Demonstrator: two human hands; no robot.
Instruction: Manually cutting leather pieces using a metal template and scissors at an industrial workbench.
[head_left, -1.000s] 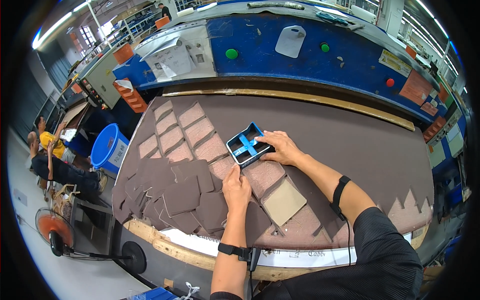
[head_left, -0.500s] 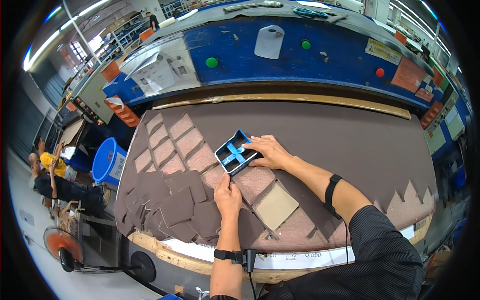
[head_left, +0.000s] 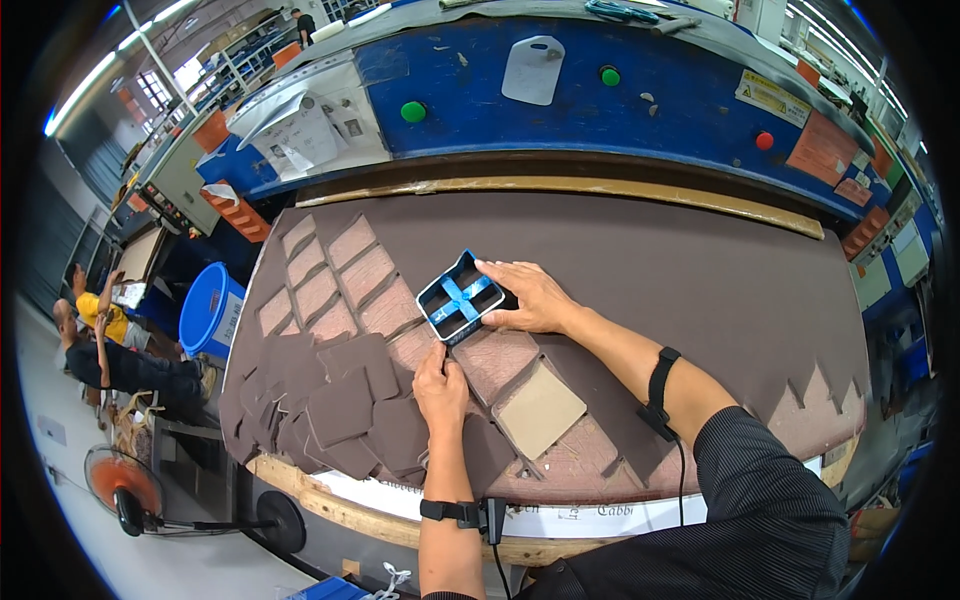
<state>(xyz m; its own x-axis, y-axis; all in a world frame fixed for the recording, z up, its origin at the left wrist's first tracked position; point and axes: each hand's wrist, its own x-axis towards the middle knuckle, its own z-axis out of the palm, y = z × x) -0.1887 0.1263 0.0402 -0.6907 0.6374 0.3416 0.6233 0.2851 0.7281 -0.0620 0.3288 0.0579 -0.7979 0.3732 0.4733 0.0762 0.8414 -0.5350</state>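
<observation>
A blue and silver cutting die (head_left: 462,297), a rounded square frame with a blue cross brace, is held over the brown sheet (head_left: 640,270) beside the cut-out openings. My right hand (head_left: 532,298) grips its right side, with thumb and fingers on the wall. At the die's near corner, the fingers of my left hand (head_left: 441,392) are closed, fingertips against it. Brown cut pieces (head_left: 350,405) lie in a loose overlapping heap left of my left wrist. Below the die, a beige square piece (head_left: 541,410) rests on the pinkish cutting surface (head_left: 490,365).
Beyond the sheet stands a blue press (head_left: 450,110) with green buttons and a red one. A blue bucket (head_left: 212,315) and a fan (head_left: 122,482) are on the left. Two co-workers (head_left: 120,350) sit further back there. A wooden edge (head_left: 400,530) borders the near side.
The die has turned a little and looks more level, with my hands moving along with it. The whole view has shifted slightly.
</observation>
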